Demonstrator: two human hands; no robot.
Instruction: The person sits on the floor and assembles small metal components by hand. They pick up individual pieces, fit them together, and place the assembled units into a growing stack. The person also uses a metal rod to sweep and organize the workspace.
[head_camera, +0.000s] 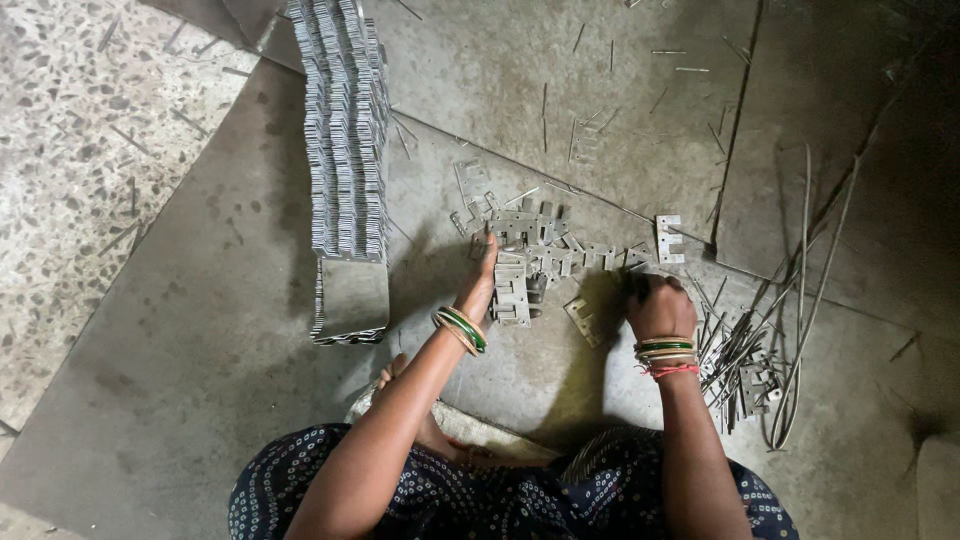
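Left hand grip flat, open on stamped metal pieces; right hand grip curled, contents unclear

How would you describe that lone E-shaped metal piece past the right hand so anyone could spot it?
Start at the tall stack of stamped plates, then cross the loose pile of plates ahead of the right hand. The E-shaped piece lies just beyond, alone on the grey sheet, brighter than the rest.
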